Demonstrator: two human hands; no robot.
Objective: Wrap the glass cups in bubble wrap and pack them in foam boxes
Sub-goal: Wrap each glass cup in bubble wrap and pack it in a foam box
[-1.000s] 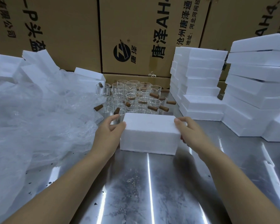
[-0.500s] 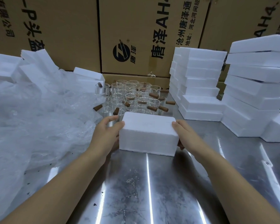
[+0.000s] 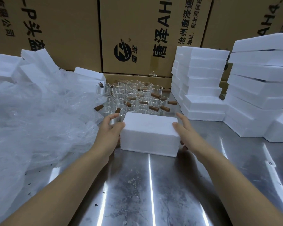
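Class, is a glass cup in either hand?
No, the left hand and right hand rest against the ends of the foam box.

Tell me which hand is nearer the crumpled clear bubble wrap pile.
Left. The left hand is at the left end of the white foam box, right beside the crumpled clear bubble wrap pile; the right hand is at the opposite end, farther away.
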